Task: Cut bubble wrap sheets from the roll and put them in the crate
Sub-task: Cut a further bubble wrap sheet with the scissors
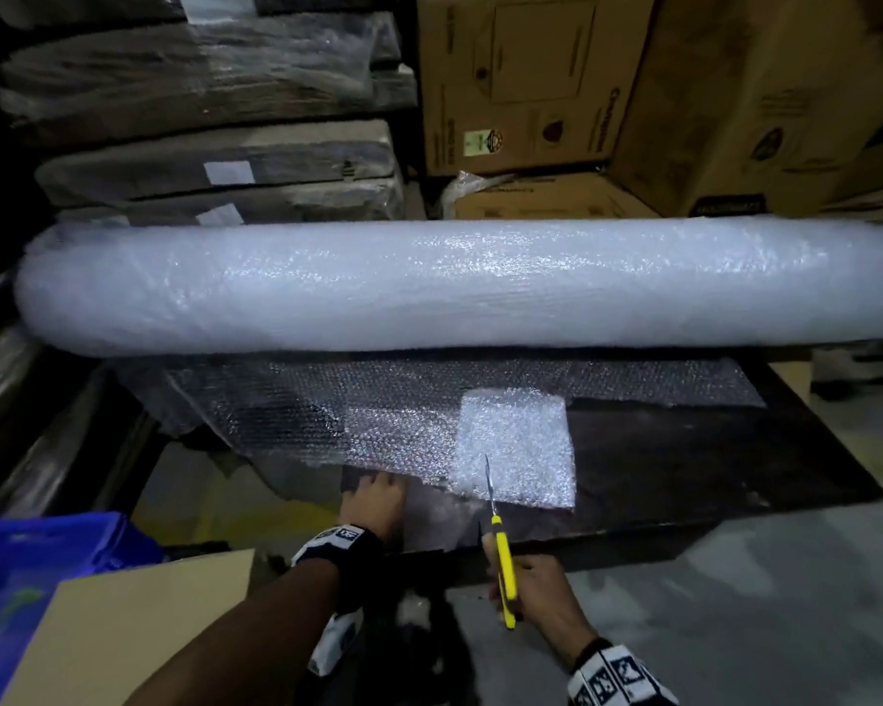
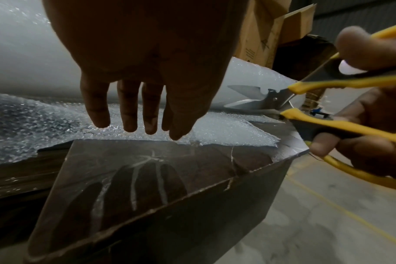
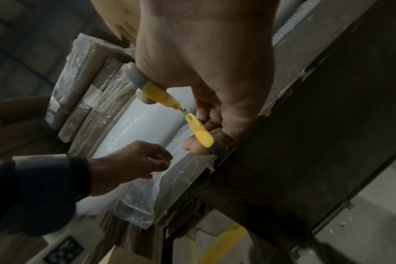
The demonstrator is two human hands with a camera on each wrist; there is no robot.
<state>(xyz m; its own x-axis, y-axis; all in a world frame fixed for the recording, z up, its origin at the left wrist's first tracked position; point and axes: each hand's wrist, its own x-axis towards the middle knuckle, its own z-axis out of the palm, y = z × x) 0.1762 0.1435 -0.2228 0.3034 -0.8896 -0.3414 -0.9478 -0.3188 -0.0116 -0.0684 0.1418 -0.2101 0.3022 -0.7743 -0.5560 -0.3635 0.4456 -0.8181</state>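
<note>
Cutting step: right hand (image 1: 534, 586) is gripping yellow scissors (image 1: 500, 547), blades parted at the unrolled bubble wrap (image 1: 516, 445) below the roll (image 1: 429, 285). Left hand (image 1: 373, 501), fingers extended, is apparently steadying its edge. Next: closing the blades squarely through the sheet.

Dim, grainy frames; glare on bubble wrap roll (image 1: 429, 282), edges perhaps warped.

Right hand (image 3: 206, 75) gripped yellow-handled scissors (image 3: 181, 114), handles spread. Left hand (image 3: 127, 164), fingers loosely curled, reached to bubble wrap sheet (image 3: 138, 196) beside white bubble wrap roll (image 3: 151, 121). Wrapped cartons (image 3: 86, 85) behind.
</note>
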